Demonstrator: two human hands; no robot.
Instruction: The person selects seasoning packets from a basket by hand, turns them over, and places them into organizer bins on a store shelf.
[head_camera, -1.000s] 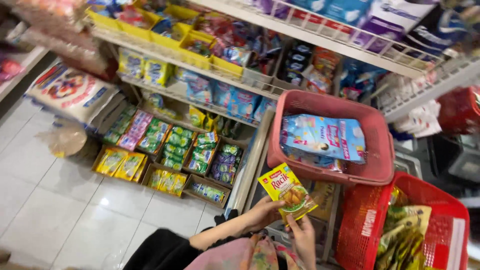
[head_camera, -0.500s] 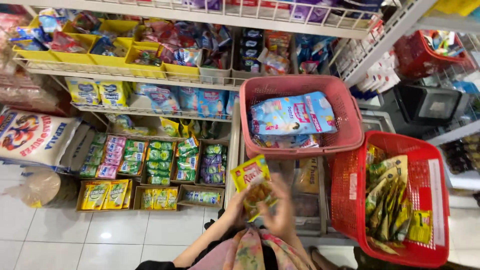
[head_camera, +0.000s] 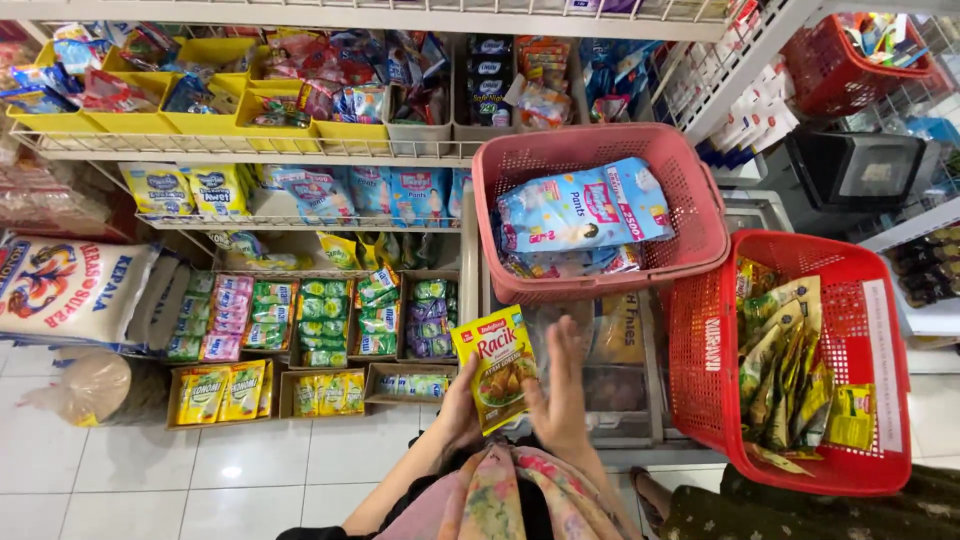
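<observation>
Left hand (head_camera: 462, 405) grips yellow sachet (head_camera: 497, 366) by its lower left edge, held upright just below pink basket (head_camera: 520, 165) front rim. Right hand (head_camera: 562, 385) flat, fingers spread, pressed on sachet's right edge, grasping nothing. Red basket (head_camera: 700, 370) just right of sachet, its left wall near the right hand; narrow gap between.

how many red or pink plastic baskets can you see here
3. A pink basket holding blue packs sits centre, above the yellow sachet in the left hand. A red basket of sachets sits lower right. Another red basket is on the top-right shelf. Others may be hidden.
</observation>
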